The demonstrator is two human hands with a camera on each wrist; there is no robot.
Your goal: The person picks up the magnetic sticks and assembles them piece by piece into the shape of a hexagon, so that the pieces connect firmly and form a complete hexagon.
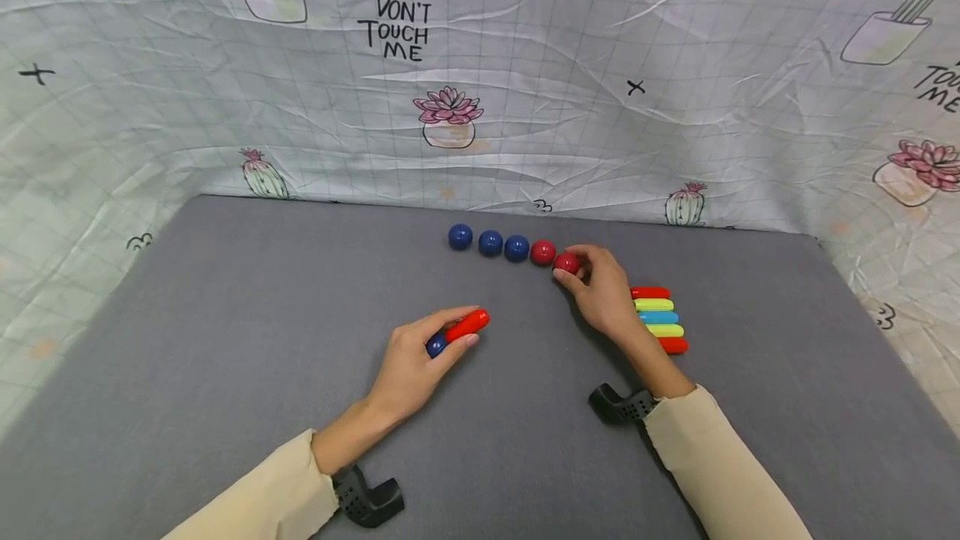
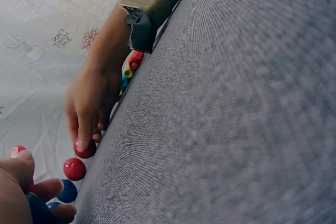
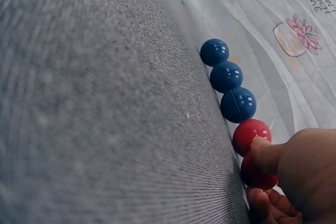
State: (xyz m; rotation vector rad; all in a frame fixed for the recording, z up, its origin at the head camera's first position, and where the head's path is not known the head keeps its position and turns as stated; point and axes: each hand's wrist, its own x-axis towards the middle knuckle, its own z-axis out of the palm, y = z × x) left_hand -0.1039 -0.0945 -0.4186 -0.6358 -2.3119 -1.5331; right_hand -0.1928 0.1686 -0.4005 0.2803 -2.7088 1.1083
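Left hand [image 1: 408, 369]: fingers clamped around a red rod [image 1: 467, 326] with a blue ball [image 1: 437, 346] at its near end.
Right hand [image 1: 606, 294]: fingers pinch the end red ball [image 1: 566, 262] of the row, left of the coloured rods [image 1: 659, 318].
Row neighbours: another red ball [image 1: 542, 252], then three blue balls [image 1: 491, 243].
Likely risk: a sideways nudge could roll neighbours out of line; a loosened left grip could drop the rod.

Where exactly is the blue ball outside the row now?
In the head view, the blue ball is just left of centre, in the left hand's grip, at the lower-left end of a red stick.
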